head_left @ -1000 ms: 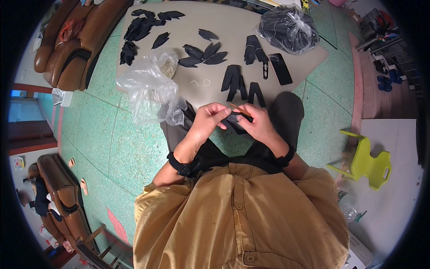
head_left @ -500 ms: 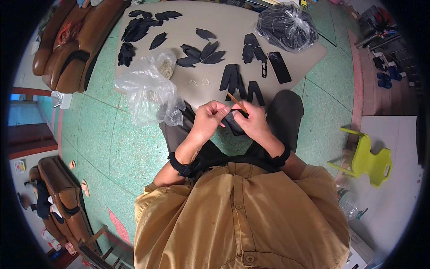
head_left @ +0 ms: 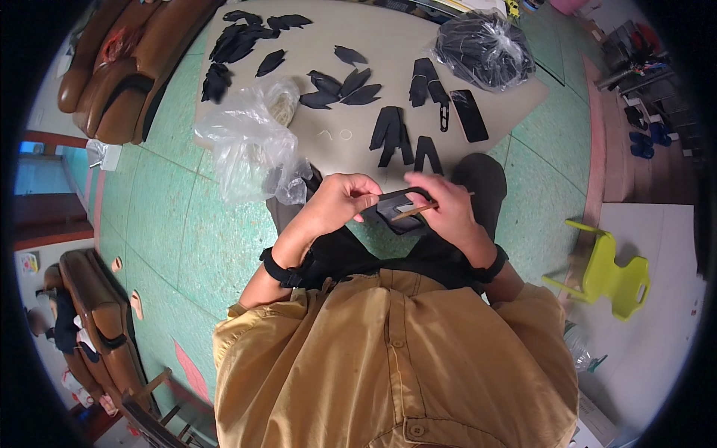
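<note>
Above my lap, my left hand [head_left: 345, 203] pinches one end of a narrow black strip [head_left: 403, 193] between thumb and fingers. The strip runs across to my right hand [head_left: 448, 207], which is curled around its other end and slightly blurred. A thin brown wooden stick [head_left: 415, 213] is also in my right hand, slanting down to the left. Below the strip, a black piece with a pale grey patch [head_left: 402, 218] shows between my knees; whether it is joined to the strip I cannot tell. Folded black strips [head_left: 390, 134] lie on the table just beyond my hands.
The beige table [head_left: 358, 160] carries several pointed black pieces [head_left: 343, 88], a clear plastic bag [head_left: 254, 142] with pale bands, two loose bands [head_left: 345, 135], a phone [head_left: 469, 116], a small black tool [head_left: 444, 117] and a stuffed bag [head_left: 484, 48]. A green chair [head_left: 612, 272] stands right.
My hands have drawn apart, with the black strip now stretched between them. The wooden stick has swung from pointing up-left to slanting down-left in my right hand.
</note>
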{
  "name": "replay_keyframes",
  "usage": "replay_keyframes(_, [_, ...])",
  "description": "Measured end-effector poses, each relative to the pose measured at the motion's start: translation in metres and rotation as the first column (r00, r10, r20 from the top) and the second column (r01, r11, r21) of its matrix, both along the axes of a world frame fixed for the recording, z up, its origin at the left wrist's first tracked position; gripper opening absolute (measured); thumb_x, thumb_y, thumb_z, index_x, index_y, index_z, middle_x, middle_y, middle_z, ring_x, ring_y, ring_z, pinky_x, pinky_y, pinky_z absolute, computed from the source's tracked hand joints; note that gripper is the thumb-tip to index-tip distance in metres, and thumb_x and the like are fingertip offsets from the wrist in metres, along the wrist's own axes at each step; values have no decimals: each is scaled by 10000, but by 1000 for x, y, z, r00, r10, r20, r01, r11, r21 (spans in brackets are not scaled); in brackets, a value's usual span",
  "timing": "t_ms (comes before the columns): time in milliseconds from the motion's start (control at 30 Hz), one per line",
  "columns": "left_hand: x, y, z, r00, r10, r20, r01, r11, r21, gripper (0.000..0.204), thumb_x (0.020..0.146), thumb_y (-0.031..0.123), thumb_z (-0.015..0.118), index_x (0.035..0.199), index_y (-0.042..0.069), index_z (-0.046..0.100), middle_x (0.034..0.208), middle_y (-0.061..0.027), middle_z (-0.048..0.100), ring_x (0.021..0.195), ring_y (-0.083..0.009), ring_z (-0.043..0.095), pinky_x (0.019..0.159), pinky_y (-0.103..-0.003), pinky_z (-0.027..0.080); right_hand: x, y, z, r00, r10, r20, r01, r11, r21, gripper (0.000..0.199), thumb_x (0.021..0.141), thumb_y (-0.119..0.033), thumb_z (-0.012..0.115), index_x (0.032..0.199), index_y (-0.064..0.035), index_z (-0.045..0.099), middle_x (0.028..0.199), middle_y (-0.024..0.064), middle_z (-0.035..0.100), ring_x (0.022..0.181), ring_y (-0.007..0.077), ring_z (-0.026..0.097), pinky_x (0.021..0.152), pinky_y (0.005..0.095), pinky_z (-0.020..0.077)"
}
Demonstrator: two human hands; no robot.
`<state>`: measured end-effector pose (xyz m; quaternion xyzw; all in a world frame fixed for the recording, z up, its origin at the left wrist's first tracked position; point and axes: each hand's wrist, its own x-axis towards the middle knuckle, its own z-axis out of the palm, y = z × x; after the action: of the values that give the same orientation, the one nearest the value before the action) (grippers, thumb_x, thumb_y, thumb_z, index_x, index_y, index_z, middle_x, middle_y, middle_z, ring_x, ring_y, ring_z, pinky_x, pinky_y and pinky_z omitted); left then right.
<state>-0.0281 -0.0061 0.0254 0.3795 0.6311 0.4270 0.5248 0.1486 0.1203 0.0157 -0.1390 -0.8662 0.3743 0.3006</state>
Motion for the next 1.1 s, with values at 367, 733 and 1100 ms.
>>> replay_keyframes(367, [7,-4,-6,973,212,-89,-190,959,210,52,822,-25,558,860,-39,591,744,-34,616,681,-66,586,611,-199,465,-2,0,-5,986,-138,91,165,800,-577,183,750,-61,686,818,-8,525,823,11,613,663,1,472,564,172,393])
replay_keyframes(733, [12,-5,-1,948,267,-176,-203,927,314,87,815,-18,570,898,-36,590,766,-67,622,688,-72,564,607,-209,456,-3,5,-9,995,-100,6,78,736,-672,205,757,-49,673,938,-26,580,869,-4,595,649,10,476,566,163,396])
replay_keyframes(1100, [9,-7,10,932,292,-214,-229,934,276,122,810,-6,580,927,-25,609,780,-72,631,687,-82,574,615,-220,462,-7,-5,2,982,-88,-165,-28,802,-596,110,775,18,631,817,-6,532,885,50,610,720,44,528,601,174,431])
